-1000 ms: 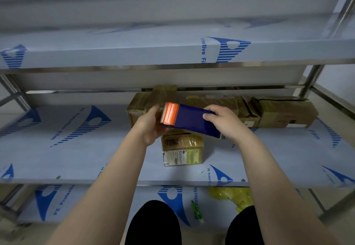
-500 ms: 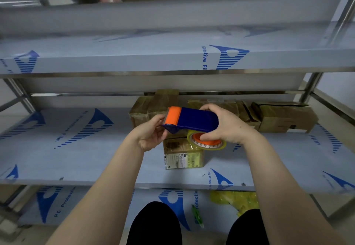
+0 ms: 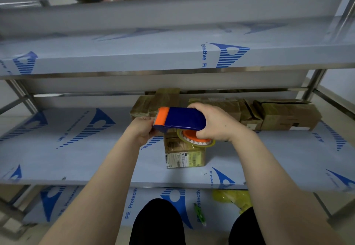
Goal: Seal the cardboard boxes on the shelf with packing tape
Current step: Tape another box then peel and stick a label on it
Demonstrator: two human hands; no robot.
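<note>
A blue tape dispenser (image 3: 182, 119) with an orange cutter end and an orange-cored roll of clear tape (image 3: 196, 141) hangs over the middle shelf (image 3: 67, 148). My right hand (image 3: 213, 123) grips its handle end. My left hand (image 3: 143, 131) pinches at the orange cutter end, where the tape comes out. Right below the dispenser a small taped cardboard box (image 3: 184, 153) with a printed label stands on the shelf. Several larger cardboard boxes (image 3: 278, 116) line the back of the same shelf.
The steel rack has an upper shelf (image 3: 134, 56) just above my hands, all covered in blue-printed protective film. On the bottom shelf lie a yellow bag (image 3: 232, 199) and a green object (image 3: 199, 213). My knees show at the bottom edge.
The dispenser has turned level, so the tape roll now shows underneath. My right hand shifted to grip over the handle, and my left hand moved to the cutter end.
</note>
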